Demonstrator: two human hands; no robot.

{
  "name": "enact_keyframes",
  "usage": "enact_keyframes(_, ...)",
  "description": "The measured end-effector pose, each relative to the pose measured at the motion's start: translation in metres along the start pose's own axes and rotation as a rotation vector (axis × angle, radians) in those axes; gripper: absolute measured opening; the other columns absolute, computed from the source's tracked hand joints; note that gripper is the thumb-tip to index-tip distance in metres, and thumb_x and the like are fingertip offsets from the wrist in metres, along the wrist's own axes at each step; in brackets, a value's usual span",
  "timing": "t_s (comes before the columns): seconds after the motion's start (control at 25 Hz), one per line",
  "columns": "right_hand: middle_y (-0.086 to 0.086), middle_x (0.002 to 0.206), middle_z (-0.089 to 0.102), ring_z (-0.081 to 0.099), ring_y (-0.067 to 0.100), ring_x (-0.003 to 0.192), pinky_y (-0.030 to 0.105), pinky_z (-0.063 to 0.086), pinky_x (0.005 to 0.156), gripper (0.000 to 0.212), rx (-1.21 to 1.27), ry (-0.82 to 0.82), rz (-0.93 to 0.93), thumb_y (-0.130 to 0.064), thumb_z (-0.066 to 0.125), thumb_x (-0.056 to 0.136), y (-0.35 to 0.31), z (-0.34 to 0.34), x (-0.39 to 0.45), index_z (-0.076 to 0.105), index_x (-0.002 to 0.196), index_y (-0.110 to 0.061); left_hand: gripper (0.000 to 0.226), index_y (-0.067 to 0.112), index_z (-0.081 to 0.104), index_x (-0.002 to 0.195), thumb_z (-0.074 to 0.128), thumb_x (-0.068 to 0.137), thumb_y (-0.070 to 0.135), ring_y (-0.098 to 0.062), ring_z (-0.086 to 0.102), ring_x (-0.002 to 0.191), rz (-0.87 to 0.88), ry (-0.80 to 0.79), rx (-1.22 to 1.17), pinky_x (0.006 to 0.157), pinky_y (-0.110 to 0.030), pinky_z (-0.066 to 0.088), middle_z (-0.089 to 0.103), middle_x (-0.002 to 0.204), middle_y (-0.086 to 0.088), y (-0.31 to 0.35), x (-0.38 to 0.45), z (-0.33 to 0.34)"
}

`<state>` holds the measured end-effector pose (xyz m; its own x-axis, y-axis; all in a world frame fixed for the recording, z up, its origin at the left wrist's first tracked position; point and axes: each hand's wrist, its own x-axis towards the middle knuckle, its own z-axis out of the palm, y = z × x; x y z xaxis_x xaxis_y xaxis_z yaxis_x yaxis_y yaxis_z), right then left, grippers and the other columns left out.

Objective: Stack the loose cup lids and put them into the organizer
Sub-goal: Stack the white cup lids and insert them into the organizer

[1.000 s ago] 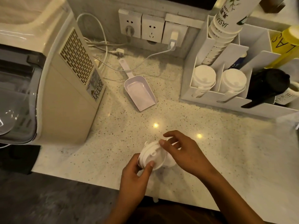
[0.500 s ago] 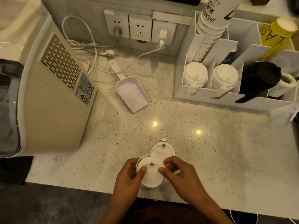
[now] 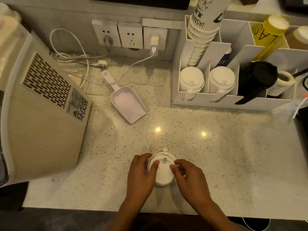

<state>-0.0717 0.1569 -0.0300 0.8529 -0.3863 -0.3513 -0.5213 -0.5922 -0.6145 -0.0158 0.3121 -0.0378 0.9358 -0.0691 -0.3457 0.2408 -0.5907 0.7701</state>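
Observation:
A small stack of white cup lids (image 3: 164,172) sits on the speckled counter near its front edge. My left hand (image 3: 141,175) grips the stack's left side, thumb on the top lid. My right hand (image 3: 190,179) pinches the right side, thumb on the lid's top. The edge of a lower lid and its tab (image 3: 164,150) peek out behind the top one. The white organizer (image 3: 216,102) stands at the back right; its two front slots hold stacks of white lids (image 3: 191,79), and a third holds black lids (image 3: 257,77).
A white scoop (image 3: 128,104) lies on the counter in the middle. A beige machine (image 3: 41,122) fills the left side. Wall sockets (image 3: 130,35) with cables are at the back. Paper cups (image 3: 201,30) and a yellow bottle (image 3: 268,34) stand in the organizer.
The lid that I held has come down onto the second lid on the counter, so the two are now stacked. Both hands moved slightly forward and grip the stack's sides.

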Motion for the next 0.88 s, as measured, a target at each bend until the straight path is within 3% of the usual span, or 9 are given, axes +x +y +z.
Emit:
enact_keyframes(0.24, -0.021, 0.09, 0.061, 0.062, 0.002, 0.082, 0.022, 0.054, 0.076, 0.034, -0.024, 0.034, -0.003, -0.054, 0.054, 0.094, 0.0, 0.003, 0.013, 0.067, 0.117, -0.034, 0.025, 0.028, 0.065, 0.115, 0.063, 0.093, 0.04, -0.007, 0.053, 0.098, 0.028, -0.021, 0.11, 0.075, -0.009, 0.035, 0.058, 0.104, 0.011, -0.001, 0.017, 0.006)
enact_keyframes(0.88, -0.017, 0.091, 0.068, 0.063, 0.0, 0.079, 0.017, 0.051, 0.072, 0.024, 0.018, -0.03, 0.079, -0.054, 0.053, 0.094, 0.013, 0.008, 0.027, 0.064, 0.109, -0.038, 0.031, 0.029, 0.063, 0.115, 0.059, 0.092, 0.049, -0.007, 0.054, 0.101, 0.012, -0.065, 0.225, 0.077, -0.019, 0.043, 0.057, 0.11, 0.008, -0.007, 0.025, 0.014)
